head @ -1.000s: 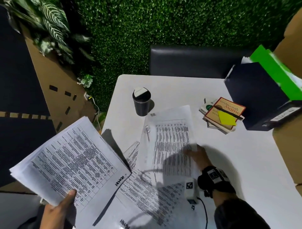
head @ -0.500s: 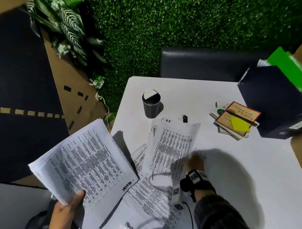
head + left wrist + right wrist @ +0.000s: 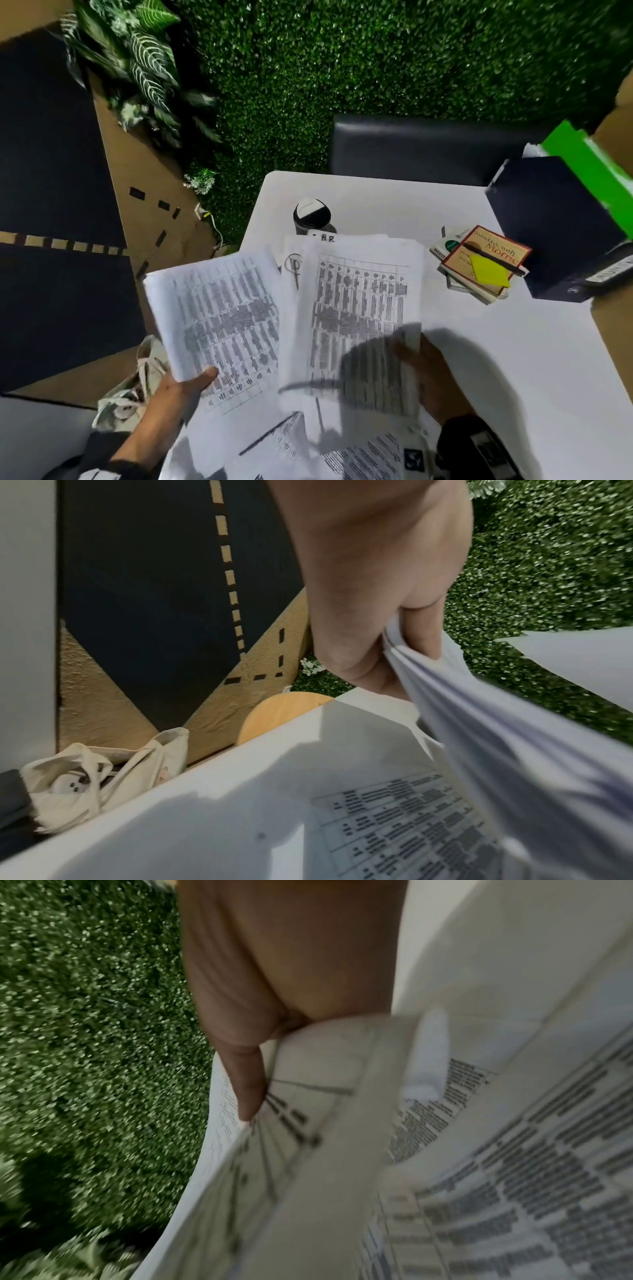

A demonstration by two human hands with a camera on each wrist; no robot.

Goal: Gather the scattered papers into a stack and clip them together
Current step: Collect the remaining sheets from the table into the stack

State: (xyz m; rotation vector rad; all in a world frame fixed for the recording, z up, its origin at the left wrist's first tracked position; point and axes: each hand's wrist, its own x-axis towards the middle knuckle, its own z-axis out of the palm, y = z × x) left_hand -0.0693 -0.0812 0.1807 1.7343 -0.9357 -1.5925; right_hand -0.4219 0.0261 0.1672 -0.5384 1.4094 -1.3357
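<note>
2 hands (image 3: 178,387), each with printed papers (image 3: 219,322) above table (image 3: 513,359).

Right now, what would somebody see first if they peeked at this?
Two bunches of printed pages held up over the white table: the left hand grips the left bundle, the right hand holds the right sheets. Behind stand a dark cup and a wall of green leaves.

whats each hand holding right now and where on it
The left hand pinches a sheaf of printed papers at its near bottom edge; the right hand grips more printed sheets by their lower right corner.
</note>
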